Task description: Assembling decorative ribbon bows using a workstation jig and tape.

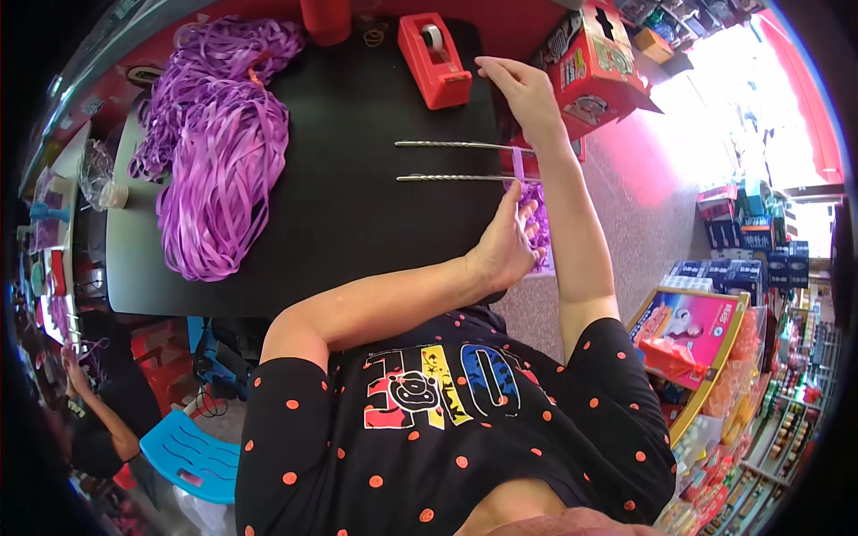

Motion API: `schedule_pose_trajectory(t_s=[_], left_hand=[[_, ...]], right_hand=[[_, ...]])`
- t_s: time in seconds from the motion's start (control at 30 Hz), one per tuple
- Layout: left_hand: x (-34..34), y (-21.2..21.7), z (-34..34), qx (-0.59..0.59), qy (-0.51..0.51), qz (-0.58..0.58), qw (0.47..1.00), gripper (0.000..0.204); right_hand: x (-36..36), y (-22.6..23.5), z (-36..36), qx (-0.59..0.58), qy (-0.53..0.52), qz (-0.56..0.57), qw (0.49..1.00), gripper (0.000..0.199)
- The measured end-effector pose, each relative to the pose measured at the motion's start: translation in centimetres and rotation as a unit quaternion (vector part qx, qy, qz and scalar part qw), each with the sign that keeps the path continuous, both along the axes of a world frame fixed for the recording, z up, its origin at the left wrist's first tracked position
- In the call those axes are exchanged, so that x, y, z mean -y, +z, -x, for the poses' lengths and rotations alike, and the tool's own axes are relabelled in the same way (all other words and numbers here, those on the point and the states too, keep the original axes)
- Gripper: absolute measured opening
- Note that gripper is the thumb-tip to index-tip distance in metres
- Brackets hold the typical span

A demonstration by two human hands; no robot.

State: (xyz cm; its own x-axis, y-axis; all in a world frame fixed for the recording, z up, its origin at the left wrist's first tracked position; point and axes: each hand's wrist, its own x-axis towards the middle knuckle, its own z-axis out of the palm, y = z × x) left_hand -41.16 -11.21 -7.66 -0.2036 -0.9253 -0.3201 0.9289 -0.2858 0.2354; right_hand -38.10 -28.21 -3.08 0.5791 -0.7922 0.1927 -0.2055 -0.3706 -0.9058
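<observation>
Two twisted silver metal rods (447, 178) overhang the smooth black table (357, 196) at right, seemingly leaving the flat purple ribbon strip (518, 164) across them clear for our near, curled left hand (502, 245) and far right hand (531, 96), whose grips we cannot tell.

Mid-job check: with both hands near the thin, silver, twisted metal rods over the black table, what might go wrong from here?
1. The narrow, flat purple ribbon strip at the thin, silver, twisted metal rods might slip if the left hand, its thumb close by, shifts.
2. The right hand appears close to the red, boxy tape dispenser and might bump it.
3. Overlapping strands in the heaped purple ribbon could tangle.
</observation>
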Motion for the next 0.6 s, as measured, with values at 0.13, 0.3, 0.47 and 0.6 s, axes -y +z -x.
schedule_pose_trajectory(t_s=[0.13, 0.3, 0.47, 0.6], left_hand=[[0.2, -0.1, -0.1, 0.012, -0.012, 0.028, 0.999, 0.085], [0.5, -0.6, -0.2, 0.012, 0.009, 0.015, 1.0, 0.088], [0.5, -0.8, -0.1, 0.017, 0.015, 0.006, 1.0, 0.088], [0.6, -1.0, 0.0, 0.014, 0.013, 0.001, 1.0, 0.088]], right_hand=[[1.8, 0.0, -3.5, 0.0, 0.03, -0.076, 0.997, 0.026], [2.5, 1.2, -5.0, -0.031, 0.004, -0.29, 0.956, 0.022], [4.3, 0.4, -4.6, -0.046, 0.027, -0.357, 0.933, 0.021], [4.2, 0.3, -4.8, -0.025, 0.054, -0.354, 0.933, 0.019]])
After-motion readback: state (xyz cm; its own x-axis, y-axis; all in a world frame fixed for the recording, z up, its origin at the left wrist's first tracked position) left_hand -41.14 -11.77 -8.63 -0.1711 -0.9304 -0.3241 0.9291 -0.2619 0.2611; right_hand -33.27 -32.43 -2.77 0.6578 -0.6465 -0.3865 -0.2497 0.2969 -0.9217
